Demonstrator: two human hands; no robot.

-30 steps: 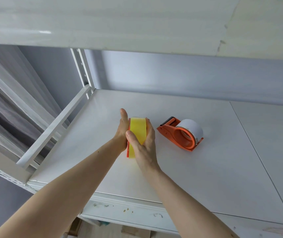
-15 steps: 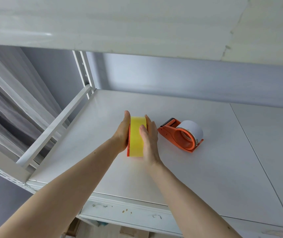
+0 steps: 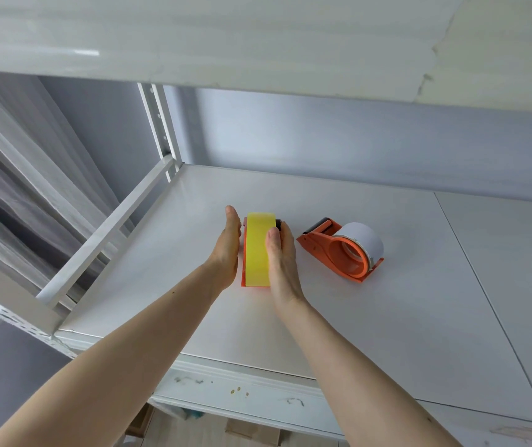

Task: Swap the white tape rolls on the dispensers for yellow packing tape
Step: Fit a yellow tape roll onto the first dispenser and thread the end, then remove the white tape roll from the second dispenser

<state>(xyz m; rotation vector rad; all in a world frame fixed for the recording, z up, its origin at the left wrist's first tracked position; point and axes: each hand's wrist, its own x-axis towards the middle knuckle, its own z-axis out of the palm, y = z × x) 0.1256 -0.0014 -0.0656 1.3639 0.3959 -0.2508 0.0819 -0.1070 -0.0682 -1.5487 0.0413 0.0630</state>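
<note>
Both hands, left hand [image 3: 227,250] and right hand [image 3: 282,256], fingers flat, press the yellow packing tape roll [image 3: 258,253] in its orange plastic dispenser [image 3: 244,272] on the white shelf [image 3: 387,317]; the second orange dispenser [image 3: 338,253] holds a white tape roll [image 3: 363,238].

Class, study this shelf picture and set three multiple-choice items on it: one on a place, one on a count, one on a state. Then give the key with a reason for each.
1. Where does the dispenser with the white roll lie?
A. right of the hands
B. left of the hands
C. on the upper shelf

2. How many orange dispensers are on the shelf?
A. one
B. two
C. three

3. What is the yellow roll's state?
A. lying loose
B. mounted in a dispenser
C. stacked on the white roll

Key: 1 A, it sits beyond the right hand. 2 B, one by each roll. 3 B, orange frame flanks it, between the left hand and the right.
</note>
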